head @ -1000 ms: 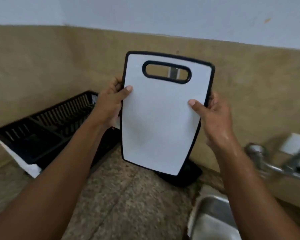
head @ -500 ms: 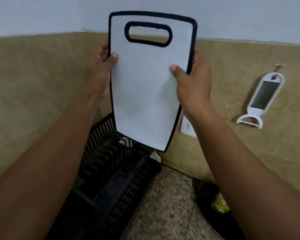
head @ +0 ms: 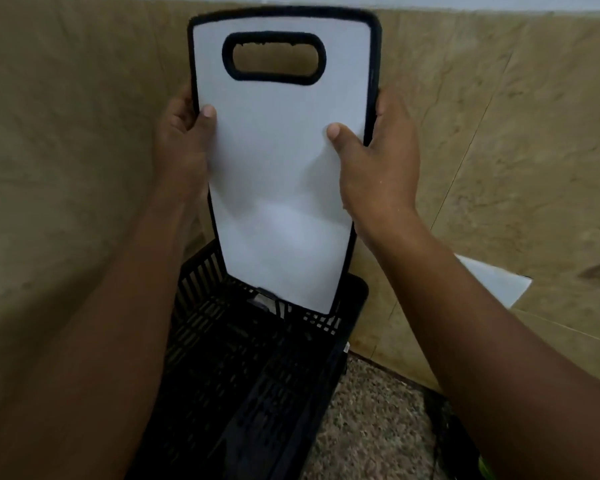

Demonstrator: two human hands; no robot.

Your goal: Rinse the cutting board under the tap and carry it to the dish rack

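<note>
Above the black dish rack, the cutting board is held upright with its handle slot at the top and its lower edge down at the rack's far end, apparently between the slats, though whether it touches them cannot be told. The left hand clamps the board's left long edge, thumb on the white face and fingers wrapped behind; the right hand does the same on the right edge, a little lower. Both grips are closed on the board, not on the handle slot.

The board looks like a thin, rigid plastic sheet with a dark rim, probably light for its size and unlikely to flex or break. After rinsing it may be wet and slick on the smooth face, so the rim is the safer place to hold; droplets show on the right wrist. Two-handed edge holds suit a steady lowering into a slot. The rack sits on a speckled counter against a tan tiled wall.
</note>
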